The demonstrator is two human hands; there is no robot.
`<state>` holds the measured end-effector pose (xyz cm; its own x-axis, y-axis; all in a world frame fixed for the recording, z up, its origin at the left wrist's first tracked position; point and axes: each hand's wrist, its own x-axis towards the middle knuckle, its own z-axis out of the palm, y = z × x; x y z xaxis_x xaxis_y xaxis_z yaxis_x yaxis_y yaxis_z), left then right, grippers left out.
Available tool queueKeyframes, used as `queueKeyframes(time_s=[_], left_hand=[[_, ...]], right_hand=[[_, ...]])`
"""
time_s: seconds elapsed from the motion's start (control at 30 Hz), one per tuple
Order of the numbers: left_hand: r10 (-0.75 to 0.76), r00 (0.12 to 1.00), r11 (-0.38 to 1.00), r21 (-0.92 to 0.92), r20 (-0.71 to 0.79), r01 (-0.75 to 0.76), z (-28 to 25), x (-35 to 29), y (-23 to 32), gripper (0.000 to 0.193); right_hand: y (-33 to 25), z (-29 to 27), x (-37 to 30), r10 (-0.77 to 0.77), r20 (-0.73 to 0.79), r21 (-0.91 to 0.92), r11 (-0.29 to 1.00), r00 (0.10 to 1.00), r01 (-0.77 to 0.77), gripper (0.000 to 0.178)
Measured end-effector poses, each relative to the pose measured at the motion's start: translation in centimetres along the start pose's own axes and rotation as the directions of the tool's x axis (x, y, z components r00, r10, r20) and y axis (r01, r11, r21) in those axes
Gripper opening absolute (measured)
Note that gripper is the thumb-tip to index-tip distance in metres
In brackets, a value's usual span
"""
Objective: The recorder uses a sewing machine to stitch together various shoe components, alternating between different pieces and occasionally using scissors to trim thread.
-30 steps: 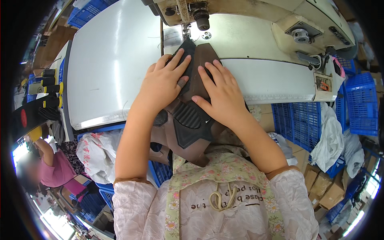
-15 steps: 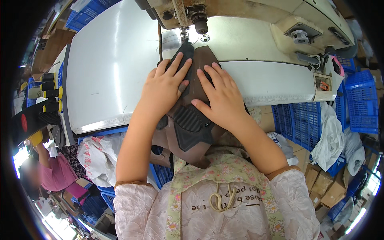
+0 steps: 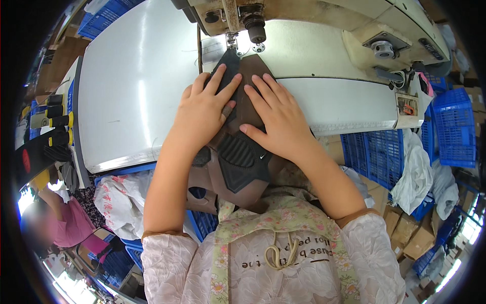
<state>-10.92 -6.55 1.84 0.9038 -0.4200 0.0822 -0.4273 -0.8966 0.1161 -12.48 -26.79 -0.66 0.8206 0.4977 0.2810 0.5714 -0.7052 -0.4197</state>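
Note:
Under the needle and presser foot (image 3: 232, 40) of a sewing machine (image 3: 314, 20) lies the pointed tip of a black strip on a brown and black sheet workpiece (image 3: 251, 71). My left hand (image 3: 202, 111) rests flat on the black strip, fingers spread, with a dark band round one finger. On the brown panel to the right lies my right hand (image 3: 281, 114), palm down and fingers apart. A ribbed black moulded panel (image 3: 235, 154) shows between my wrists. The workpiece's near end hangs over the table edge against my apron (image 3: 273, 215).
The white machine table (image 3: 116, 101) spreads out to the left. Blue crates (image 3: 374, 154) with white bags (image 3: 412, 172) stand at the right, cardboard boxes (image 3: 410, 230) below them. A white sack (image 3: 121, 200) lies at the left near the table edge. Another person in pink (image 3: 81, 225) is at the far left.
The whole view has shifted slightly. Both hands and the workpiece have moved a little forward and left relative to the needle. The hands stay flat on the workpiece.

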Motion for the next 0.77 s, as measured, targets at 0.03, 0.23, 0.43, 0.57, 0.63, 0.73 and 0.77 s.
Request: queueKeyframes(time_s=[0.03,0.23,0.43,0.57,0.63,0.73,0.77], left_hand=[[-0.011,1.0,1.0,-0.01,0.006,0.011,0.0,0.0,-0.1,0.053],[-0.045,0.999,0.999,-0.021,0.012,0.045,-0.1,0.1,-0.2,0.054],[-0.046,0.999,0.996,-0.078,0.013,0.046,0.0,0.2,-0.6,0.054],[-0.046,0.999,0.997,-0.064,0.007,0.047,-0.1,0.2,-0.5,0.054],[-0.051,0.999,0.996,-0.075,0.009,0.051,-0.1,0.2,-0.4,0.054],[-0.055,0.998,0.996,-0.068,-0.007,0.054,0.0,0.4,-0.6,0.054],[-0.058,0.998,0.996,-0.07,-0.001,0.058,0.2,0.5,-0.7,0.056]], right_hand=[[0.1,0.0,0.2,-0.016,-0.002,0.0,1.0,1.0,0.016,0.074],[0.4,-0.1,0.6,-0.016,0.018,0.008,1.0,1.0,0.016,0.074],[0.4,-0.2,0.9,-0.012,0.036,-0.013,1.0,0.999,0.012,0.074],[0.3,-0.4,1.0,-0.006,0.046,-0.012,1.0,0.999,0.006,0.075],[0.3,-0.4,1.1,0.001,0.052,0.004,1.0,0.999,-0.001,0.075],[0.7,-0.3,1.4,-0.007,0.054,0.008,1.0,0.999,0.006,0.076],[0.7,-0.2,1.5,-0.007,0.055,0.01,1.0,0.998,0.006,0.076]])
